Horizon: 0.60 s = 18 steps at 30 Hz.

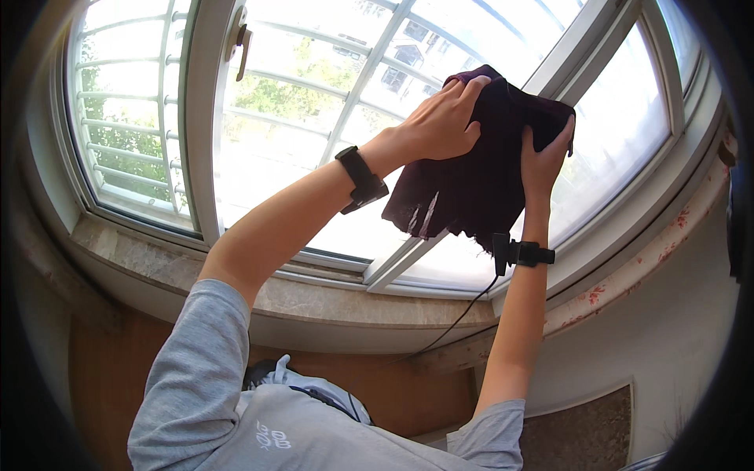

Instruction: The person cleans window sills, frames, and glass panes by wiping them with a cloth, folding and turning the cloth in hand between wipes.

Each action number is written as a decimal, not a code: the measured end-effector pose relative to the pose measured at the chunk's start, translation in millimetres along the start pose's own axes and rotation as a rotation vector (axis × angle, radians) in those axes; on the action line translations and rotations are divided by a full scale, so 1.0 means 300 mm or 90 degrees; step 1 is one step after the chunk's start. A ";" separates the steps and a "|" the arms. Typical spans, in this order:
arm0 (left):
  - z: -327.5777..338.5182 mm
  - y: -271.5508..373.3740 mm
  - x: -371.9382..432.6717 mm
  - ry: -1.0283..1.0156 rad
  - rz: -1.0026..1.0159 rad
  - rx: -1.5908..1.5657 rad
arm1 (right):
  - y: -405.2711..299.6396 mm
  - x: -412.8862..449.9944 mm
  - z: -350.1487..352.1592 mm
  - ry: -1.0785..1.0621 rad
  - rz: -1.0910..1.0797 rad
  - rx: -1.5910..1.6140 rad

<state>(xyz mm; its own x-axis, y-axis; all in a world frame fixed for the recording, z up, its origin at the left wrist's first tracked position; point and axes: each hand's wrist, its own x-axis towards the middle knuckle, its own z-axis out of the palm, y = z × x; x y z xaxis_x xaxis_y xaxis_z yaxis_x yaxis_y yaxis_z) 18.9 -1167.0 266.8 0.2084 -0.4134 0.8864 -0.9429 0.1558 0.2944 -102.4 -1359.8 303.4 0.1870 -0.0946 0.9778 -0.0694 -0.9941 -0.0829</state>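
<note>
A dark purple, nearly black cloth (pixel 483 171) hangs in front of the window, with a frayed lower edge and narrow slits near its lower left corner. My left hand (pixel 439 120) grips it at the upper left, fingertips bent over the top edge and thumb on the near face. On the right side, my right hand (pixel 546 156) pinches a fold, its thumb on the near face and most fingers hidden behind. Both arms reach upward. Against the bright light, I cannot tell whether the cloth touches the glass.
Behind are the window frame (pixel 203 118), its handle (pixel 241 50) and white outdoor bars (pixel 347 97). A stone sill (pixel 330 303) runs below. A black cable (pixel 453 321) trails from the black band (pixel 533 253) on my right wrist. Rolled floral fabric (pixel 612 288) lines the right side.
</note>
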 end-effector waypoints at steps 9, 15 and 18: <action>0.213 -0.020 0.019 -0.050 -0.044 0.011 | 0.047 -0.050 0.124 0.140 -0.074 -0.005; 0.239 -0.017 0.135 -0.019 0.055 0.113 | 0.054 -0.039 0.137 0.172 -0.095 -0.022; 0.222 -0.022 0.240 0.026 0.127 0.104 | 0.034 0.062 0.114 0.182 -0.112 -0.035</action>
<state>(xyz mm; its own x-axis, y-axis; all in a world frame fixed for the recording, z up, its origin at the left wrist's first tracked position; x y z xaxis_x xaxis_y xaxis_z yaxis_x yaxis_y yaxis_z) 22.6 -1257.7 304.8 0.0216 -0.3516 0.9359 -0.9951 0.0827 0.0540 -66.1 -1373.6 314.3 -0.0817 0.1041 0.9912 -0.1141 -0.9890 0.0945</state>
